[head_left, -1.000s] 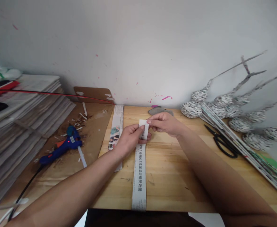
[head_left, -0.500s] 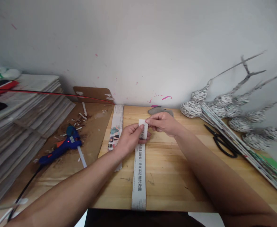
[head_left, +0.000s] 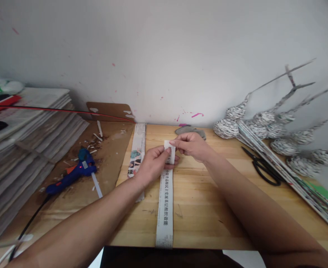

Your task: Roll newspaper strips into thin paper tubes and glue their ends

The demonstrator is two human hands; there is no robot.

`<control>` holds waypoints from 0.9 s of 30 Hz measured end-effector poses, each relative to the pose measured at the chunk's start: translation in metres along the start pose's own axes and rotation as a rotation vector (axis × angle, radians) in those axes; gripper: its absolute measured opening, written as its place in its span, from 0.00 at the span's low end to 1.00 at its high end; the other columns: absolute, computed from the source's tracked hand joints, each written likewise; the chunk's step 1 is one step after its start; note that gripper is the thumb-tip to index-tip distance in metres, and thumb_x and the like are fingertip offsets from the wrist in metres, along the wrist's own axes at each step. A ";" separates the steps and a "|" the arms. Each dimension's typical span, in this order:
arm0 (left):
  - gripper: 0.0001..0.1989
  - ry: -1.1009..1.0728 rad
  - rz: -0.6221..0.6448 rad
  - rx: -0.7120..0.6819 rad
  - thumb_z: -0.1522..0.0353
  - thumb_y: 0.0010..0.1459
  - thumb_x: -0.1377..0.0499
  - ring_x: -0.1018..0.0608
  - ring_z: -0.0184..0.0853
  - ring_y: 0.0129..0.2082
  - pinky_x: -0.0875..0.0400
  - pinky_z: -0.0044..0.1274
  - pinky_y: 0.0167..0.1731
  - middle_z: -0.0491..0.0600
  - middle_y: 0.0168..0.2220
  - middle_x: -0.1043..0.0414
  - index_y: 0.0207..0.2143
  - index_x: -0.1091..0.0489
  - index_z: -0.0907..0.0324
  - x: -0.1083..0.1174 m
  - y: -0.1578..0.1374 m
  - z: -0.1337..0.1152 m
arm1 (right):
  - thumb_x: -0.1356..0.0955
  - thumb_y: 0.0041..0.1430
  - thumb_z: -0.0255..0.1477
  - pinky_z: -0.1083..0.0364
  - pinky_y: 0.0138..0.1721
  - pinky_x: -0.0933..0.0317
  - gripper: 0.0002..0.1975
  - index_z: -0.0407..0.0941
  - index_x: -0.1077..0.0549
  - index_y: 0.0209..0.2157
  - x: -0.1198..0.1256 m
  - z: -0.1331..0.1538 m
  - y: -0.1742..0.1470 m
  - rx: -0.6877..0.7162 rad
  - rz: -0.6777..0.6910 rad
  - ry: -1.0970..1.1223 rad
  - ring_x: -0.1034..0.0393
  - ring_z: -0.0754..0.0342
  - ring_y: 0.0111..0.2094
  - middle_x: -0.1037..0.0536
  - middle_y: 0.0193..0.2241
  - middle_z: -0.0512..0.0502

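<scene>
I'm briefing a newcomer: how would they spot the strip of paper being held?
Over the wooden table, find the left hand and right hand. They hold the far end of a newsprint strip reaching the table's near edge. Unlike the picture-printed paper to its left, it bears a row of large black characters.

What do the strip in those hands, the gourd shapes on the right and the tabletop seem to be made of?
Newspaper strip: thin matte paper, shown by printed characters.
Gourd-shaped pieces: probably woven rolled newspaper, matte; ribbed, speckled strands suggest it.
Tabletop: pale wood, faintly glossy, judging by its grain; solid or veneer, I can't tell.
</scene>
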State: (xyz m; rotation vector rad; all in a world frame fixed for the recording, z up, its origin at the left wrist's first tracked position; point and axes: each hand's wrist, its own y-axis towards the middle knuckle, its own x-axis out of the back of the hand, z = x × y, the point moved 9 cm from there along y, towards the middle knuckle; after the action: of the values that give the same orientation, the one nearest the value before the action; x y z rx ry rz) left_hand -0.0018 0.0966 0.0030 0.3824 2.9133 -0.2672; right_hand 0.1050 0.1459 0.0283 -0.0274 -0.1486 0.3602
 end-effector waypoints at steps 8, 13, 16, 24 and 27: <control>0.15 -0.002 -0.012 0.007 0.59 0.54 0.39 0.21 0.36 0.31 0.24 0.28 0.32 0.53 0.30 0.23 0.34 0.27 0.63 0.001 0.000 0.002 | 0.28 0.47 0.45 0.61 0.18 0.53 0.21 0.41 0.30 0.21 -0.003 0.003 -0.002 -0.020 -0.028 0.054 0.46 0.64 0.17 0.34 0.16 0.54; 0.13 -0.037 -0.048 0.040 0.61 0.54 0.39 0.20 0.37 0.32 0.24 0.28 0.32 0.54 0.29 0.22 0.35 0.27 0.63 0.003 0.000 0.004 | 0.28 0.49 0.43 0.61 0.17 0.54 0.19 0.40 0.23 0.31 0.007 0.008 -0.005 -0.088 0.047 0.024 0.39 0.63 0.21 0.29 0.24 0.49; 0.14 -0.034 -0.039 0.036 0.61 0.54 0.39 0.20 0.36 0.31 0.24 0.28 0.32 0.53 0.30 0.22 0.36 0.27 0.63 0.003 0.000 0.003 | 0.27 0.48 0.39 0.61 0.17 0.54 0.17 0.40 0.22 0.34 0.004 0.010 -0.006 -0.075 0.122 -0.036 0.40 0.62 0.21 0.29 0.23 0.49; 0.14 -0.006 -0.012 0.023 0.60 0.55 0.39 0.21 0.35 0.30 0.24 0.27 0.31 0.52 0.29 0.23 0.36 0.26 0.63 0.001 0.000 0.003 | 0.28 0.50 0.39 0.60 0.18 0.55 0.15 0.40 0.21 0.31 -0.002 0.005 -0.004 -0.024 0.135 -0.076 0.45 0.63 0.18 0.31 0.17 0.52; 0.14 0.000 -0.007 0.022 0.60 0.55 0.40 0.21 0.35 0.30 0.24 0.27 0.32 0.52 0.29 0.23 0.36 0.26 0.63 0.001 0.000 0.002 | 0.29 0.51 0.38 0.61 0.17 0.55 0.14 0.40 0.22 0.30 -0.004 0.005 -0.005 -0.045 0.147 -0.046 0.44 0.63 0.18 0.31 0.18 0.51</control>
State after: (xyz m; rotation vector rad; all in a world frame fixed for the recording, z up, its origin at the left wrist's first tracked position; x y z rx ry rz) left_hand -0.0022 0.0959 0.0011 0.3756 2.9146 -0.3011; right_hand 0.1025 0.1398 0.0335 -0.0743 -0.2008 0.5049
